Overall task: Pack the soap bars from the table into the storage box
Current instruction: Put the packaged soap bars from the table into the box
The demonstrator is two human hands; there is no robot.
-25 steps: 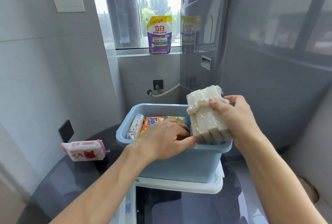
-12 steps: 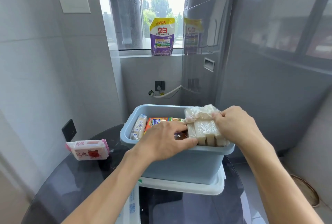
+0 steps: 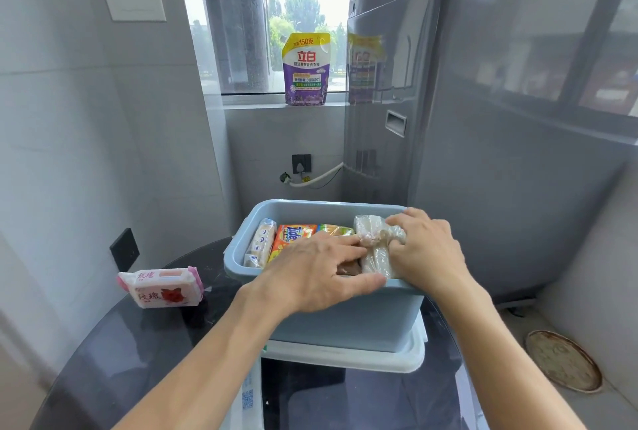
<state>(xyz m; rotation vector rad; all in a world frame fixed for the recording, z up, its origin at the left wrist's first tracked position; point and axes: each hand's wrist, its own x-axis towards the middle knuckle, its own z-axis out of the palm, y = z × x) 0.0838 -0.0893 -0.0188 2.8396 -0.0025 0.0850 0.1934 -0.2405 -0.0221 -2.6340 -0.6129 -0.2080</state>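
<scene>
- The right hand is curled over a clear-plastic-wrapped bundle of pale soap bars, fingers closed on its gathered, knotted top; the bundle sits inside the storage box at its right end, against the near wall.
- The bundle's long axis runs from the near rim toward the far wall; its film is crinkled and glossy, the bars inside blocky and off-white.
- The left hand lies flat and spread over the near rim, fingertips touching the bundle's left side, gripping nothing.
- The storage box is pale blue smooth plastic, rectangular with rounded corners, standing on a white lid near the surface's right edge.
- Further left inside the box lie an orange Tide pack and, at the left wall, a white wrapped soap bar, both with long axes running near to far.
- On the dark glossy round surface, well apart to the left of the box, a pink-and-white wrapped soap bar lies with its long axis left to right.
</scene>
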